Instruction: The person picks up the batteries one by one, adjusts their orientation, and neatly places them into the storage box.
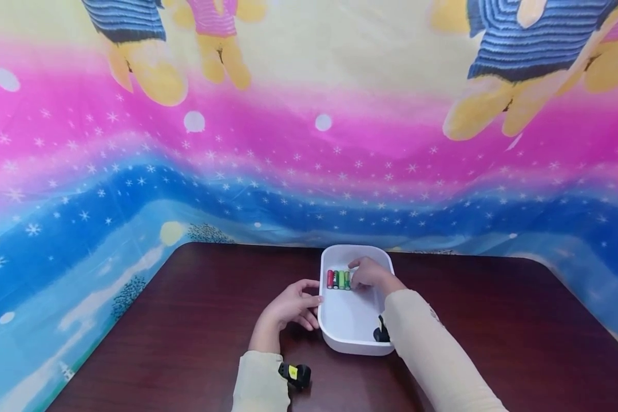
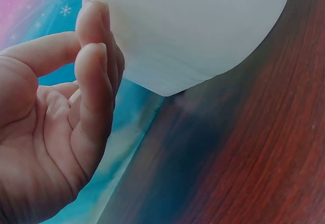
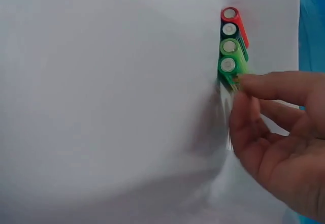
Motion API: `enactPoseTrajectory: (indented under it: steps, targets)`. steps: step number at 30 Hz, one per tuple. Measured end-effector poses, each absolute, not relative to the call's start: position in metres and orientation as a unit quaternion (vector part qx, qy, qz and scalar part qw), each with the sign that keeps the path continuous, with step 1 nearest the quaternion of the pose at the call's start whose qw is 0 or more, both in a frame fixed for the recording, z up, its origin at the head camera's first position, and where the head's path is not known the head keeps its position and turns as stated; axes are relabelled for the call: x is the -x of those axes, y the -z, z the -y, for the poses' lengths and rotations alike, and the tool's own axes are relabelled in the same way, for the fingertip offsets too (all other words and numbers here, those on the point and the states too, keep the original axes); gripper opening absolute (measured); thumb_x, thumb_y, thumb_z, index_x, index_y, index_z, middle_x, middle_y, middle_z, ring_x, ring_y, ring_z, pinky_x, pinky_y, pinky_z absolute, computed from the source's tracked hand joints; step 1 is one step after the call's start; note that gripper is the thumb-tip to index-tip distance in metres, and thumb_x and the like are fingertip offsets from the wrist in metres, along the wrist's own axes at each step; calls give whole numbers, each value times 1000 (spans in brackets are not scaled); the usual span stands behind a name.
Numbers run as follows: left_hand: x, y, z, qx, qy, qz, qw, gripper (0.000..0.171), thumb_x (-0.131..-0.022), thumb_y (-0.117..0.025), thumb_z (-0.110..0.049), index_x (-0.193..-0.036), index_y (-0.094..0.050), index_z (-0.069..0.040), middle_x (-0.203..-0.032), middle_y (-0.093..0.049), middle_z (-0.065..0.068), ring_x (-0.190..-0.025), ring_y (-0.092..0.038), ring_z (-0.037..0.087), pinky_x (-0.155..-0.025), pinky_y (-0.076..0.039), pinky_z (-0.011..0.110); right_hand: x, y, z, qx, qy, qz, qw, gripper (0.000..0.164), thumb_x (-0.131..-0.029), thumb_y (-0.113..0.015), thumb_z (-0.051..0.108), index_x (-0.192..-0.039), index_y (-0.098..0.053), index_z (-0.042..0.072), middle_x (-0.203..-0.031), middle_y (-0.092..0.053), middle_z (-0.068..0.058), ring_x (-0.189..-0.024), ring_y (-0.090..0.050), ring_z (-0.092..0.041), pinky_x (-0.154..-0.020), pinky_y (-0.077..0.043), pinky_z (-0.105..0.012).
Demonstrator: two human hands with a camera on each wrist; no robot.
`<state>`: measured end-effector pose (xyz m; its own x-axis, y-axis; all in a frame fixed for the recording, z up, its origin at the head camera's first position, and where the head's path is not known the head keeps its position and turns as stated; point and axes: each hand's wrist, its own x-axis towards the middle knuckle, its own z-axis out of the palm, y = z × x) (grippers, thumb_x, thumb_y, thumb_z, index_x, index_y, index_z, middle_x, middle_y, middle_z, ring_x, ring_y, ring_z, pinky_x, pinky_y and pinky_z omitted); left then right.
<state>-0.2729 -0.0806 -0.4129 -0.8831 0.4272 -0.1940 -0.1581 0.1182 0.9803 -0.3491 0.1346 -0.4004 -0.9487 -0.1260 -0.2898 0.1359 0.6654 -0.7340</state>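
Observation:
A white plastic tray [image 1: 352, 320] with rounded corners stands near the table's far edge. In its left half several batteries lie side by side: a red battery [image 1: 330, 279], a dark one [image 1: 336, 280], a light green one [image 1: 341, 280] and a green battery [image 3: 227, 65] at the right end of the row. My right hand [image 1: 368, 273] reaches into the tray, with bent fingertips right at the side of that green battery. Outside, my left hand [image 1: 292, 304] has its fingertips against the tray's left wall; the left wrist view shows these fingers [image 2: 94, 82] only slightly bent.
The dark red wooden table [image 1: 226, 286] extends on both sides of the tray. Behind it hangs a patterned cloth [image 1: 288, 189] in pink and blue. A black wrist camera [image 1: 296, 375] sits on the left sleeve, and another [image 1: 381, 331] overlaps the tray's near right corner.

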Motion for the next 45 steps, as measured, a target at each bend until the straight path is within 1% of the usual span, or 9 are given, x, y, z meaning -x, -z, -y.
enactPoseTrajectory:
  steps: [4, 7, 14, 19, 21, 25, 30, 36, 45]
  targets:
    - [271, 414, 78, -98, -659, -712, 223, 44, -92, -55, -11, -132, -38, -1, -70, -61, 12, -48, -61, 18, -47, -54, 31, 345, 375, -141, 24, 449, -873, 187, 61, -76, -63, -7, -133, -44, -2, -94, -57, -16, -74, -58, -23, -66, -55, -33]
    - [270, 414, 76, -98, -658, -713, 221, 44, -92, -56, -11, -132, -38, -1, -71, -62, 13, -48, -61, 18, -48, -54, 32, 343, 347, -158, 65, 481, -854, 191, 64, -79, -65, -2, -138, -39, 1, -108, -54, -20, -88, -59, -27, -77, -54, -40]
    - [270, 412, 77, -96, -653, -720, 216, 45, -92, -56, -11, -132, -38, 0, -70, -60, 13, -48, -61, 18, -48, -54, 32, 330, 307, -222, 111, 465, -863, 161, 59, -85, -63, 10, -139, -38, 2, -100, -53, -14, -91, -57, -25, -77, -53, -40]
    - [269, 413, 79, -91, -652, -721, 216, 47, -92, -55, -12, -133, -37, 1, -71, -61, 15, -48, -61, 17, -47, -54, 30, 314, 329, -262, 108, 457, -866, 174, 60, -84, -66, 13, -136, -40, -3, -103, -53, -15, -96, -59, -28, -78, -52, -41]
    - [269, 413, 81, -89, -650, -723, 216, 47, -92, -55, -12, -133, -37, 1, -71, -61, 14, -48, -61, 17, -47, -54, 30, 308, 343, -270, 106, 465, -861, 175, 59, -83, -67, 11, -134, -42, -4, -101, -54, -16, -91, -59, -28, -76, -52, -42]
    - [267, 414, 82, -88, -651, -723, 214, 46, -92, -56, -13, -132, -38, 0, -70, -60, 12, -47, -60, 17, -47, -54, 31, 302, 374, -273, 129, 465, -858, 176, 60, -78, -71, 7, -131, -45, -6, -100, -53, -18, -85, -56, -26, -72, -51, -40]
    - [267, 415, 81, -93, -652, -720, 217, 47, -92, -55, -12, -134, -36, 1, -70, -60, 11, -48, -60, 17, -47, -54, 31, 299, 401, -264, 160, 438, -866, 183, 64, -71, -76, 8, -127, -49, -4, -103, -51, -16, -93, -47, -28, -74, -46, -35]
    - [269, 413, 79, -94, -650, -723, 214, 48, -92, -55, -12, -134, -36, 1, -70, -61, 12, -48, -60, 17, -48, -54, 31, 299, 412, -257, 178, 423, -866, 198, 57, -71, -77, 11, -120, -52, -3, -98, -49, -11, -90, -43, -27, -72, -44, -35]
    - [269, 411, 80, -92, -651, -723, 213, 47, -92, -57, -13, -133, -37, 0, -72, -60, 14, -48, -61, 18, -48, -54, 31, 301, 417, -251, 198, 379, -887, 175, 40, -72, -77, 18, -105, -59, 4, -94, -47, -8, -87, -40, -25, -70, -42, -36]
